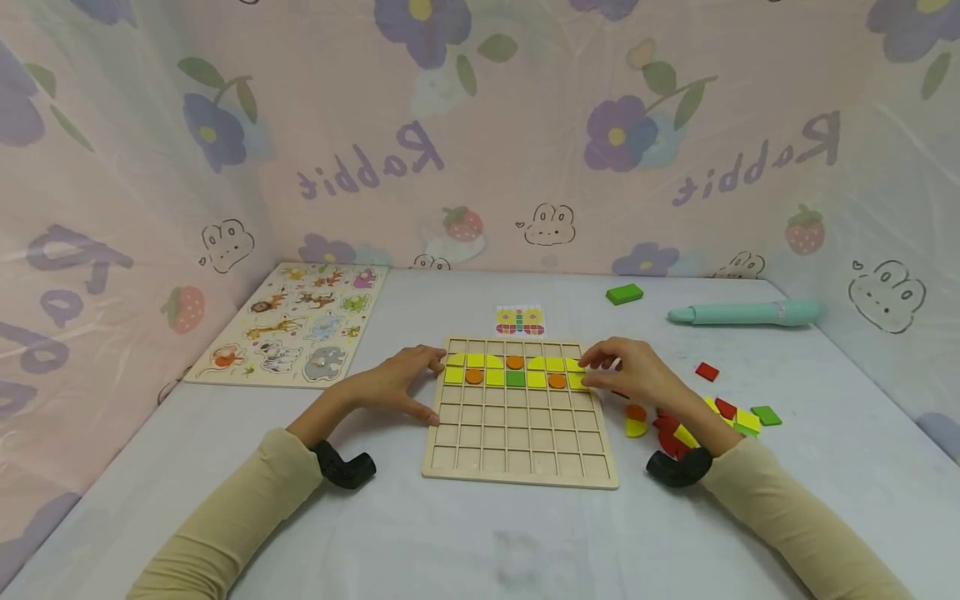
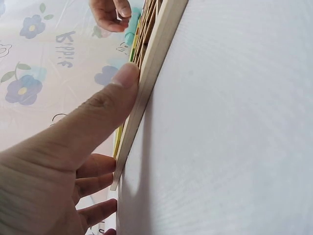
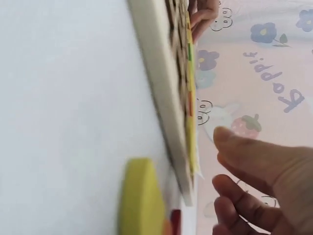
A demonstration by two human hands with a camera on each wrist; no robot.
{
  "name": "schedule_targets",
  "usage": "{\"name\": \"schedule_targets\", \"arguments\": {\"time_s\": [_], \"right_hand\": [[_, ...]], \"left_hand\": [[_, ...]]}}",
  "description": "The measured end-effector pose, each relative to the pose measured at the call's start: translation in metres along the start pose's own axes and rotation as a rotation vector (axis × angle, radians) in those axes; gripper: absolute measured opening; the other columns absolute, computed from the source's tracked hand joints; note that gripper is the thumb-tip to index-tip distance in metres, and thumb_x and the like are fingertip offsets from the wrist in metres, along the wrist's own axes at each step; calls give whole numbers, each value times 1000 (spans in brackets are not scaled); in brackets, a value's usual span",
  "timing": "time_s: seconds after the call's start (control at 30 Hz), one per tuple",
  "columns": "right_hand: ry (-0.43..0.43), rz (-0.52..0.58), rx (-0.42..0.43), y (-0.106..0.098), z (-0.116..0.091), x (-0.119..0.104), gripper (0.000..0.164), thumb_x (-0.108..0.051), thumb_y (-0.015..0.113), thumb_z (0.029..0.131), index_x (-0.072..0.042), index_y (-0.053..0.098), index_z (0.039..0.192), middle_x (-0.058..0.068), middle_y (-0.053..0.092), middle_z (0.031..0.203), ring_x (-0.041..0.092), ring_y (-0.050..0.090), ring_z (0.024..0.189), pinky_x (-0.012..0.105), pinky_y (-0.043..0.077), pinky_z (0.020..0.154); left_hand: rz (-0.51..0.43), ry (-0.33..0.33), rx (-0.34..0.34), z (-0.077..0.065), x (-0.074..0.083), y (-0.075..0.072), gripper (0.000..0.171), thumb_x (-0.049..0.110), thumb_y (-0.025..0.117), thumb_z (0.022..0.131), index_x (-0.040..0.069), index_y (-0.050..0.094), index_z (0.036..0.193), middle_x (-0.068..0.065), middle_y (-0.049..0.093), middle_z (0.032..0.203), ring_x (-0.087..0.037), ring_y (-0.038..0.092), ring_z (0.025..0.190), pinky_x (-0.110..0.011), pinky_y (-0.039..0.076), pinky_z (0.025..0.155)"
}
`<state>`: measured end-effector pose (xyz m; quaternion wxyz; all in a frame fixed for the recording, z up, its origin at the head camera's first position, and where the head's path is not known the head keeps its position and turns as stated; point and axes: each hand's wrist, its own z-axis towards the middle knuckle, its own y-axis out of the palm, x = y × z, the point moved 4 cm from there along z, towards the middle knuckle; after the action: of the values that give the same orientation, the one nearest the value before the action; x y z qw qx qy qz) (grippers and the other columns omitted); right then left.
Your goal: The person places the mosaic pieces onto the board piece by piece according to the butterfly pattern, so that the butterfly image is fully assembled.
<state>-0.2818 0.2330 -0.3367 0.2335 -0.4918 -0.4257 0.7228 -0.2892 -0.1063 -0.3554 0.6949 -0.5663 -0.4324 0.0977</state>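
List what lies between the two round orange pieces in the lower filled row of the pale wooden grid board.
Head view, left to right: a flat yellow piece, a flat green square, another flat yellow piece.

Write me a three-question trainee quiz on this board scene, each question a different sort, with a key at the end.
1. Count: how many round orange pieces sit in the pale wooden grid board?
2. Multiple choice: where does the small white card with the colourful butterfly-like picture lie?
A) on top of the board
B) on the person's near side of the board
C) just beyond the board's far edge
3. True or false: the person's bare left hand touches the board's edge with its thumb.

Key:
1. Three.
2. C.
3. True.
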Motion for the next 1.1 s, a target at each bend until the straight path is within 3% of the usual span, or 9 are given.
{"name": "schedule_targets", "arguments": {"time_s": [0.23,0.43,0.63,0.8,0.9,1.0,1.1], "right_hand": [[-10,-59,-27,-19,-26,3,16,-27,75,79,-16,66,86,-7,58,74,13,51,70,22,45,60],[6,-160,-55,-21,-54,9,32,-42,78,72,-19,57,78,-11,50,63,6,45,59,19,38,51],[6,-221,-79,-13,-63,12,41,-54,76,68,-21,55,81,-12,47,62,4,43,57,19,37,50],[-17,-188,-94,-11,-63,13,32,-42,78,71,-21,57,83,-11,48,66,5,43,59,19,37,51],[-55,-118,-88,-12,-63,16,25,-24,78,75,-21,60,92,-10,55,78,9,47,67,19,41,55],[-114,-87,-67,-14,-62,20,30,-8,75,76,-15,60,102,-5,58,92,13,48,75,21,44,61],[-113,-106,-46,-17,-60,25,34,-12,76,76,-9,58,106,-2,57,93,14,47,77,21,44,63]], "left_hand": [[4,-4,-1,-1,1,-1,73,45,79,70,7,46,123,-14,31,148,-33,25,136,-50,19,112],[0,9,2,-1,2,-2,74,44,79,70,5,45,124,-15,31,147,-33,25,136,-49,19,112],[-13,10,0,-1,0,-1,72,42,79,70,6,46,122,-15,31,147,-34,25,136,-50,19,112],[-26,8,-2,-1,-1,1,70,41,80,70,7,46,120,-15,31,147,-34,26,136,-50,20,111],[-22,8,-2,-1,-1,2,71,42,80,70,7,46,121,-15,31,147,-34,26,135,-51,20,111],[-15,7,0,-1,0,1,71,42,80,69,7,46,122,-14,31,147,-34,26,136,-51,20,111],[-16,5,1,-1,0,0,71,42,80,70,7,46,121,-14,31,147,-34,25,136,-51,20,111]]}}
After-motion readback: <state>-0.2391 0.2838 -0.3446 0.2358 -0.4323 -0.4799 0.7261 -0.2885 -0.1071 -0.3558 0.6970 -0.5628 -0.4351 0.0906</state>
